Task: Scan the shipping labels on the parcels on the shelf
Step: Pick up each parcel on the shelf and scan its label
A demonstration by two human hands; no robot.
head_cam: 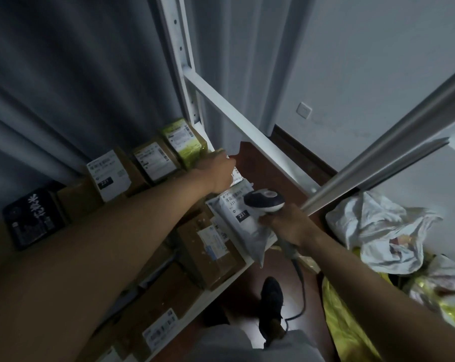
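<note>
A dark shoe (272,307) stands on the brown floor (249,286) at the bottom, beside a grey cable (300,288) that hangs from the scanner. To the right lie yellow bags (346,327) and crumpled white bags (377,231).

On the white shelf (221,286), brown boxes (202,246) with labels sit in the near row. The right hand (290,226) is curled round the handle of the scanner (264,201), whose dark and white head points down at a white mailer (247,226). The mailer lies at the shelf's front edge, partly hanging over it, and its label (234,205) with a barcode and a black tag reading 231 faces up, just under the scanner head.

The left arm reaches across the boxes. The left hand (217,173) rests on a white parcel (236,176) just behind the mailer; its fingers are on the far side of the hand, so whether they grip or only press cannot be told.

Further back stands a second row: a black box (33,218) with white characters on the left, then a box with a white label (107,175) also marked 231, another labelled box (155,160), and a green box (184,139) next to the white upright (179,56). Grey curtains (64,74) hang behind the shelf. A white rail (247,126) runs to a grey post (393,139), with a wall socket (303,110) beyond.
</note>
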